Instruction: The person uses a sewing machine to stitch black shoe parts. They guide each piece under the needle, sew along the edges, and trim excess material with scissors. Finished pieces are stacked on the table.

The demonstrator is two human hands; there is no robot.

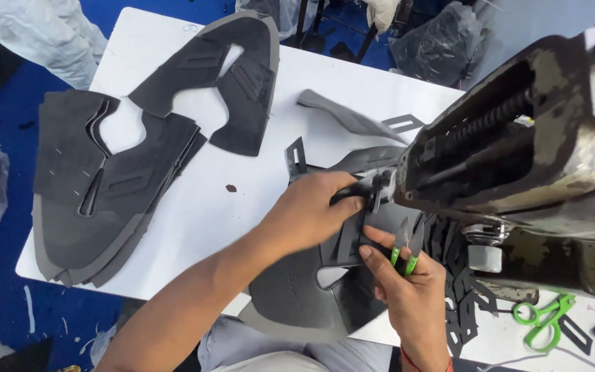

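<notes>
I see my left hand pressing a dark grey shoe upper piece at the sewing machine by the table's near edge. My right hand pinches the same piece and holds green-handled snips. A stack of grey cut pieces lies at the left edge; green scissors rest near the right corner.

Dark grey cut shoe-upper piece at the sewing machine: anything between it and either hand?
Nothing visible. The left hand presses directly on the dark grey cut shoe-upper piece; the right hand pinches its edge while holding small green-handled snips.
</notes>
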